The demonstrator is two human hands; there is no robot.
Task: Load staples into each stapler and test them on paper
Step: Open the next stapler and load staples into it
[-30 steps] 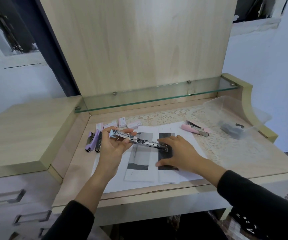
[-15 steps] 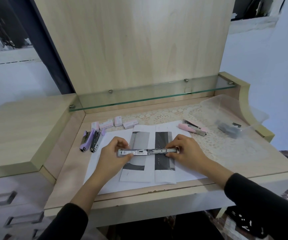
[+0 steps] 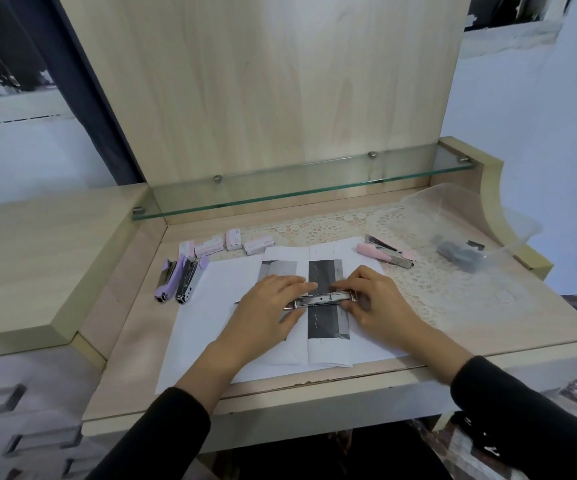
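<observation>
Lying crosswise on the folded paper (image 3: 326, 344) at the desk's (image 3: 487, 317) middle, the stapler (image 3: 321, 300) is opened out flat between both hands. The left hand (image 3: 269, 308) lies over its left end with fingers fairly straight, pressing down. The right hand (image 3: 375, 303) curls its fingers at the right end and seems to pinch it, though blur hides the grip.

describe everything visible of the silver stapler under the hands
The silver stapler is a long, narrow bar of bare shiny metal, lying flat and crosswise on the folded paper, across its dark printed band. Only its middle shows. The left hand lies over its left end; the right hand curls its fingers on its right end.
</observation>
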